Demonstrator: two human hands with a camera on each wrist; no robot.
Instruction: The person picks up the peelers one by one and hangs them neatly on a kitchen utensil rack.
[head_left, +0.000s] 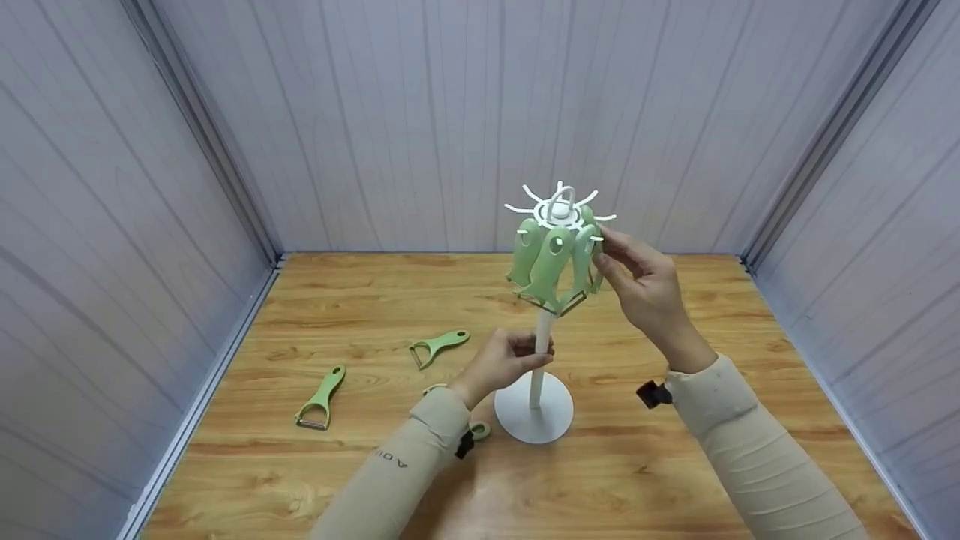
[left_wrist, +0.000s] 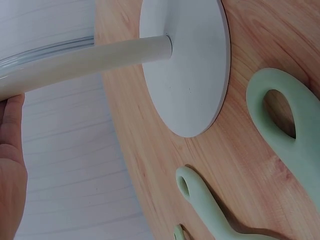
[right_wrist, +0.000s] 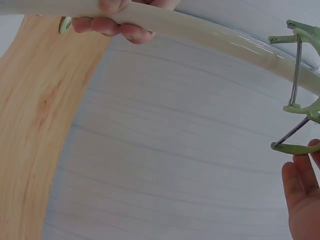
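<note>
A white stand with a round base [head_left: 553,425] and a ring of hooks [head_left: 561,213] on top stands upright on the table. My left hand [head_left: 501,365] grips its pole [head_left: 542,330] partway up. Several green vegetable peelers [head_left: 550,262] hang by their handle holes from the hooks, blades downward. At the right side of the ring, my right hand [head_left: 651,289] pinches a green peeler [head_left: 597,279] between thumb and fingers. That peeler's blade end [right_wrist: 295,149] shows in the right wrist view by the fingertips; its handle is out of that frame.
Two green peelers lie on the wooden table to the left, one farther back [head_left: 444,342] and one nearer [head_left: 325,391]. Another peeler [head_left: 480,430] lies partly hidden under my left sleeve. Pale panel walls [head_left: 420,127] enclose the table at the back and sides.
</note>
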